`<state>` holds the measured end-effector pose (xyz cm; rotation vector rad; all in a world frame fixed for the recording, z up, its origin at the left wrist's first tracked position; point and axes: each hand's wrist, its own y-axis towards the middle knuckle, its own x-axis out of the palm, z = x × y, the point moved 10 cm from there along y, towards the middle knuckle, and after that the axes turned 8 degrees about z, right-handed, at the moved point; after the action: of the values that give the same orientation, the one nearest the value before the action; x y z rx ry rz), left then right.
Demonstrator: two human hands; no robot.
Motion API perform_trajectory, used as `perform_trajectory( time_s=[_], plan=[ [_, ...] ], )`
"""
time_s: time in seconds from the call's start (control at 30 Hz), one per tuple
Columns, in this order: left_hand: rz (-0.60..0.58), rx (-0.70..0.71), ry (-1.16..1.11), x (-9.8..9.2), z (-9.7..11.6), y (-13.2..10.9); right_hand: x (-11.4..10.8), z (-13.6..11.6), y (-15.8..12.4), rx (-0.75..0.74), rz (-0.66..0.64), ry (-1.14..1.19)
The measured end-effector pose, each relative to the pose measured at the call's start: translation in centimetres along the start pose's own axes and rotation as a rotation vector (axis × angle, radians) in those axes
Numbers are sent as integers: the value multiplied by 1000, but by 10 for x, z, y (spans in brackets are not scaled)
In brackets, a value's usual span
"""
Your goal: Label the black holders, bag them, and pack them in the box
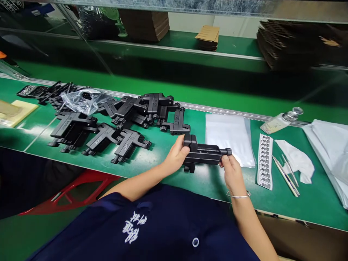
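The left hand point(175, 156) curls around the thick left end of a black plastic part point(206, 154), with its thumb on top. The right hand point(232, 169) is nearly closed, pinching the other end by a small knob point(228, 152). Some fingers hide under the part, so it is hard to say how tightly they grip. The part is in the middle, over the green table point(156, 157), between the two hands. From it, more black parts point(126, 143) lie at nine o'clock, and a pile of black parts point(157, 105) sits at ten o'clock. Plastic bags point(228, 130) lie near it at two o'clock, with a bottle point(276, 123) farther out. A label strip point(264, 161) lies at three o'clock, beside thin tools point(287, 179).
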<state>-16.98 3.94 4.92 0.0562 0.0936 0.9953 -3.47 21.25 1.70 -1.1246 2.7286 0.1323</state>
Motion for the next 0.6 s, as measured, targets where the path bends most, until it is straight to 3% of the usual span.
perform_trajectory(
  time_s=[0.13, 0.3, 0.37, 0.53, 0.6],
  plan=[
    [9, 80, 26, -1, 7, 0, 1, -4, 1, -14, 29, -66],
    [129, -236, -208, -6, -30, 14, 6, -15, -7, -110, 25, 27],
    [148, -278, -252, -8, -36, 15, 8, -11, -7, -97, -3, 99],
    [113, 22, -88, -14, -1, 8, 19, 14, 0, 114, -89, 229],
    [108, 37, -69, -14, 1, 8, 19, 18, 2, 160, -74, 264]
  ],
)
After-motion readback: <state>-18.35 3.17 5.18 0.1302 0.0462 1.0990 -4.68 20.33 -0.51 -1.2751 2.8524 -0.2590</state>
